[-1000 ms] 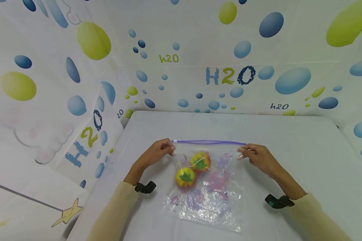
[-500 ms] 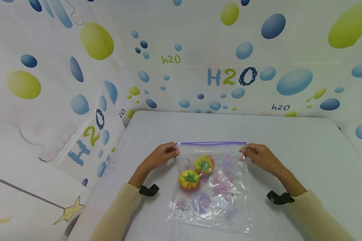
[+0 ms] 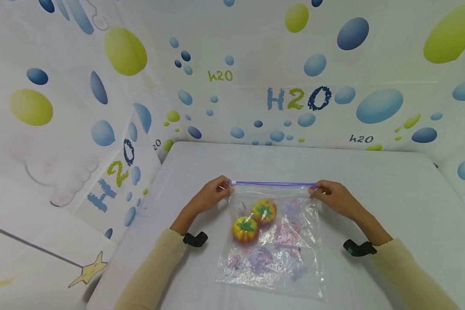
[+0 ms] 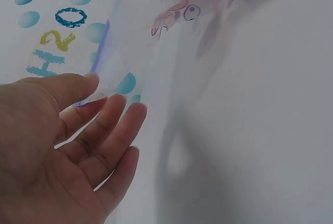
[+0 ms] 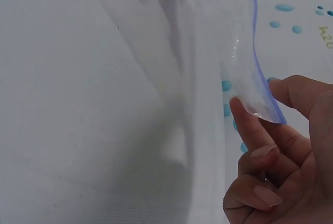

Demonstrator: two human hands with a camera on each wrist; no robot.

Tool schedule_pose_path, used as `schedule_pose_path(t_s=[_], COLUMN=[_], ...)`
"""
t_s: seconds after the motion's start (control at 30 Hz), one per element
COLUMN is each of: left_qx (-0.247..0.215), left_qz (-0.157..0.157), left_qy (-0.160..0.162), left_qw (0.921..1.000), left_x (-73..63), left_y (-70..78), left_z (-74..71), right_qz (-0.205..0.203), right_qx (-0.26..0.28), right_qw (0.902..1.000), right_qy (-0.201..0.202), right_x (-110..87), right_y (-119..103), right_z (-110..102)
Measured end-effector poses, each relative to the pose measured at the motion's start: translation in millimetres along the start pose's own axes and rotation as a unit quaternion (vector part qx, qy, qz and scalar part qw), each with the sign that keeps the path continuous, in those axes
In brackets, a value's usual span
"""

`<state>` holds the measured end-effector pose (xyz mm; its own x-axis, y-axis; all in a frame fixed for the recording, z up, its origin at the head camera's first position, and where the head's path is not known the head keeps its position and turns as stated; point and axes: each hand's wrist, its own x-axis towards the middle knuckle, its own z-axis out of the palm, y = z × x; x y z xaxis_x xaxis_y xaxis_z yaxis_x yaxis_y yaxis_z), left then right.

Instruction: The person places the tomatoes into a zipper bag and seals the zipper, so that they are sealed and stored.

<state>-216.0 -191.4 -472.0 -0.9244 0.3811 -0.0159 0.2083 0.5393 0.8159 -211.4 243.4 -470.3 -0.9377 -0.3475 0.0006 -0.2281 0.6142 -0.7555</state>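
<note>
A clear zip bag with pink and purple prints and a purple zip strip is held by its top corners. Two yellow-and-red, pumpkin-shaped pieces with green tops show through the plastic, a nearer one and a farther one. My left hand pinches the top left corner, beside the white slider. At the top right corner, my right hand pinches the purple strip between thumb and fingers. In the right wrist view the bag's edge runs between thumb and fingers.
The bag is over a white-covered table. Behind it and at the left rise white walls printed with blue and green drops. A black wrist camera sits on the left wrist, another black camera on the right.
The bag and my left hand have shifted slightly right in the head view. The zip strip, slack and parted before, now looks straighter, its two lines closer together. Both hands keep their grip.
</note>
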Motion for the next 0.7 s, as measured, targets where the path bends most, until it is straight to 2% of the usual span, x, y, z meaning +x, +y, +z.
schedule_pose_path(t_s=[0.3,0.4,0.5,0.6,0.7], left_qx=[0.069,0.085,0.098,0.109,0.118], left_qz=[0.008,0.015,0.019,0.019,0.015], left_qy=[0.004,-0.006,-0.019,-0.032,-0.042], left_qw=[0.9976,0.9963,0.9949,0.9934,0.9920], left_x=[13.4,16.8,19.9,22.3,24.8], left_y=[13.3,16.6,18.2,19.7,22.7], left_z=[-5.6,-9.3,-13.3,-17.4,-20.6], right_qz=[0.001,-0.002,-0.022,-0.048,-0.065], right_qx=[-0.084,-0.128,-0.170,-0.176,-0.150], right_qw=[0.9964,0.9917,0.9849,0.9832,0.9864], right_qy=[0.011,0.015,0.022,0.013,-0.016], right_x=[19.3,28.1,38.5,50.5,63.9], right_y=[-6,-12,-25,-45,-66], right_z=[6,13,20,26,34])
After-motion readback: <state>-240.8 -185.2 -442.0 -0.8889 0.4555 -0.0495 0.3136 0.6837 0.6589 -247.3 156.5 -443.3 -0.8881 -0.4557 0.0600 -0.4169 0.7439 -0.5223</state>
